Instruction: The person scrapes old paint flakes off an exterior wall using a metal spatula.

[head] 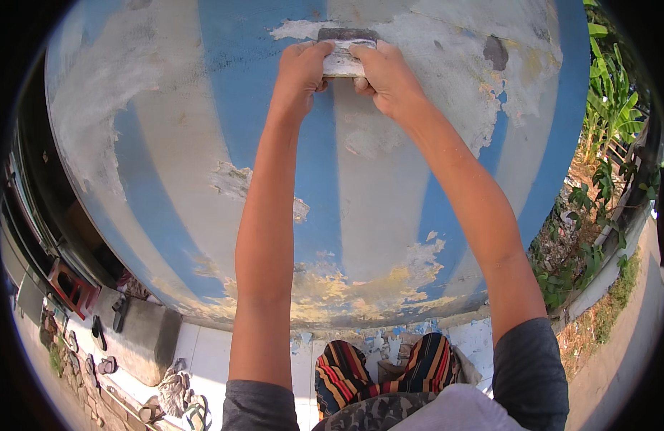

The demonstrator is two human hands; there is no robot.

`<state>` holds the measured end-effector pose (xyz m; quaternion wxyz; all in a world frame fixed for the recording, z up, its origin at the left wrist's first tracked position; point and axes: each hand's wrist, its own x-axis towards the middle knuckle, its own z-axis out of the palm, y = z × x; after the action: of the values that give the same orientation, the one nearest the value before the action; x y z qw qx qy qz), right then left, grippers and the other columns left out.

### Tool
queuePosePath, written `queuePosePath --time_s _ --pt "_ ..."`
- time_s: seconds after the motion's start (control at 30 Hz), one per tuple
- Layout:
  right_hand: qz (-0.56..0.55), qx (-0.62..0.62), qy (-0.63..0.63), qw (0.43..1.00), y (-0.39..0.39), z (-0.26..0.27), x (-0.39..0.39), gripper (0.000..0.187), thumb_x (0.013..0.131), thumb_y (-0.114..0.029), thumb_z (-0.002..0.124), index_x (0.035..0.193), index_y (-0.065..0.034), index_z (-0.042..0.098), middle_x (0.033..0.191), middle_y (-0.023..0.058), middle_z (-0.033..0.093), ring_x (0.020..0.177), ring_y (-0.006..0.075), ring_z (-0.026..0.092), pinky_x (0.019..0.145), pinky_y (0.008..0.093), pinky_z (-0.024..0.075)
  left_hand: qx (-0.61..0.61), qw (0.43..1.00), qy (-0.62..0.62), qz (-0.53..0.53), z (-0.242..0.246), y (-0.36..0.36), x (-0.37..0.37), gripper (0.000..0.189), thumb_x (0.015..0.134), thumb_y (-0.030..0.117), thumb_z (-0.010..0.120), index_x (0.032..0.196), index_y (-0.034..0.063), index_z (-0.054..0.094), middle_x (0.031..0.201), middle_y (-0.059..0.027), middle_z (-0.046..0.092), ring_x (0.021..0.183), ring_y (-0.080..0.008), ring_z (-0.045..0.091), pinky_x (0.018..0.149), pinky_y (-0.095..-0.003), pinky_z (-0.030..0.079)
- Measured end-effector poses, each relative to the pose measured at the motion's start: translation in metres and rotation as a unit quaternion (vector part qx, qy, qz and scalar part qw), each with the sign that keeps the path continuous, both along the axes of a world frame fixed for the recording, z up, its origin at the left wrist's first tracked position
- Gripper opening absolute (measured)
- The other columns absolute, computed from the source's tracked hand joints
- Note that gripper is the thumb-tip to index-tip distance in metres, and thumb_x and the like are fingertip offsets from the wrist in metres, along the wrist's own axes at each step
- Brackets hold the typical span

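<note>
My left hand (301, 70) and my right hand (387, 76) grip opposite ends of a flat hand tool (344, 58), thumbs on top and fingers curled beneath. White smears coat its face and a dark strip runs along its far edge; whether it is a scraper or a sanding block I cannot tell. The tool is at a wall (383, 215) painted in blue and pale grey stripes. Around it the paint has come off in a large bare patch (418, 48). Another peeled patch (232, 180) lies beyond my left forearm, and yellowish undercoat (332, 291) shows along the wall's foot.
Blue paint flakes (429, 327) litter the white floor tiles (305, 372) by my knees. At left are a concrete step (133, 339), a red plastic stool (73, 288), several sandals (107, 365) and a crumpled cloth (176, 388). Leafy plants (606, 102) grow beyond the wall's right edge.
</note>
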<state>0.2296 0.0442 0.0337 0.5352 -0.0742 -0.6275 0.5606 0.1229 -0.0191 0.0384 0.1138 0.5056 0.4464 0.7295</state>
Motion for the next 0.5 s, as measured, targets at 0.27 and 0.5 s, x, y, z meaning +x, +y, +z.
queuePosePath --time_s 0.27,0.5 --pt "-0.009 0.052 -0.011 0.999 0.005 0.005 -0.010 0.025 0.083 -0.007 0.053 0.098 0.0118 0.049 0.082 0.0151 0.056 0.053 0.0167 0.048 0.044 0.0306 0.0382 0.026 0.999 -0.045 -0.007 -0.003 0.006 -0.009 0.019 0.088 0.018 0.059 0.090 0.0000 0.062 0.074 -0.0039 0.055 0.057 -0.0101 0.043 0.048 -0.0272 0.030" --pt "-0.006 0.074 0.002 0.997 0.015 0.008 -0.023 0.021 0.082 -0.008 0.054 0.091 0.0103 0.052 0.076 0.0138 0.057 0.051 0.0165 0.050 0.042 0.0306 0.0379 0.065 0.997 -0.030 -0.001 0.004 0.003 -0.017 0.018 0.088 0.018 0.060 0.088 -0.0001 0.062 0.074 -0.0039 0.056 0.057 -0.0102 0.045 0.047 -0.0270 0.031"
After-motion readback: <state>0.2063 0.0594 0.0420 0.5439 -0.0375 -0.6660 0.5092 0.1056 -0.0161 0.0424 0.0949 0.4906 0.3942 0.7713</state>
